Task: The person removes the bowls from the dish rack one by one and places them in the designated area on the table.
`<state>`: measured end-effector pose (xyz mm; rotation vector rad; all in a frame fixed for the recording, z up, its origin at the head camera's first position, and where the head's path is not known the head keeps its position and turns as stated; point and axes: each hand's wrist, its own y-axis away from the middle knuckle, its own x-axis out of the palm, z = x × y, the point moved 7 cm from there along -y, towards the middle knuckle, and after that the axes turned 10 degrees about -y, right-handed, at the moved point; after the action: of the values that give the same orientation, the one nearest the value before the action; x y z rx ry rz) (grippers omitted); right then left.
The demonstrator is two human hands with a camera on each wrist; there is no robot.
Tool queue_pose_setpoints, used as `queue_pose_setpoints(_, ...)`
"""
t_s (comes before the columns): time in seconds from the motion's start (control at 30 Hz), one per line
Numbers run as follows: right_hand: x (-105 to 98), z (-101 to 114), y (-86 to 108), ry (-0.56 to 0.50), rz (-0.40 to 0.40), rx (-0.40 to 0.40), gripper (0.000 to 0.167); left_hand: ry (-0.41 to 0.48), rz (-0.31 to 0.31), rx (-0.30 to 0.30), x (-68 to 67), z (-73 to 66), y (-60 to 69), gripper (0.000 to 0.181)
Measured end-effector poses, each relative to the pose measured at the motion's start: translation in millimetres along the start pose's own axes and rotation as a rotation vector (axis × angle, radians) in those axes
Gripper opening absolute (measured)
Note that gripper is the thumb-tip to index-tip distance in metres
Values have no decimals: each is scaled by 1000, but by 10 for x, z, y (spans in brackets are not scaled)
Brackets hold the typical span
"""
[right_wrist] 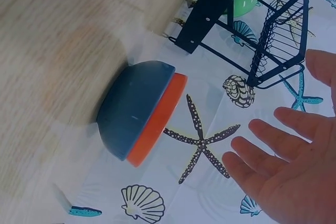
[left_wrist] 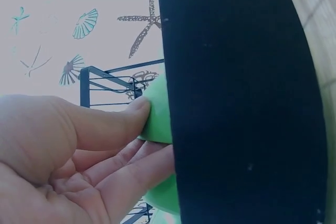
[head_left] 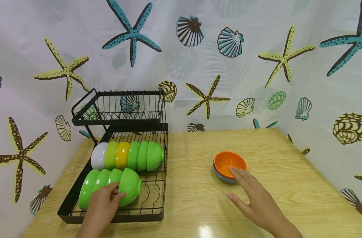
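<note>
In the front row of the black dish rack [head_left: 115, 218], my left hand [head_left: 104, 203] pinches the rim of the rightmost green bowl [head_left: 130, 186]. The left wrist view has thumb and fingers on either side of that bowl's wall [left_wrist: 160, 114], partly hidden by the rack's dark side. More green bowls [head_left: 88, 188] stand on edge just left of it. On the table, an orange bowl [head_left: 228, 160] sits nested in a blue-grey bowl [right_wrist: 134, 106]. My right hand [head_left: 256, 201] hovers beside this pair with fingers extended, holding nothing.
Behind the front row stands a second row with a white bowl [head_left: 98, 157], a yellow-green one, a yellow bowl [head_left: 122, 155] and several green ones. An upper rack tier [head_left: 118, 120] overhangs the back. A patterned curtain [head_left: 183, 66] encloses the wooden table [head_left: 192, 198].
</note>
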<state>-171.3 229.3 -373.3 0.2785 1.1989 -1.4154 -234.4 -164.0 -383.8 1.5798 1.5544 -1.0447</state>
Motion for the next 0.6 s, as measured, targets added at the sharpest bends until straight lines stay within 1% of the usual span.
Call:
queue_pose_setpoints(0.13, 3, -4, 6, -11, -6, -1, 68, 18, -3, 7, -3, 21, 11, 41)
queue_pose_setpoints(0.27, 9, -5, 13, -17, -10, -6, 66, 71, -9, 6, -2, 52, 23, 43)
queue_pose_setpoints(0.47, 9, -8, 23, -11, -12, -24, 65, 194, -49, 13, -13, 44, 55, 42)
queue_pose_setpoints(0.6, 9, -15, 28, -8, -12, -32, 66, 281, -38, 17, -7, 2, 51, 42)
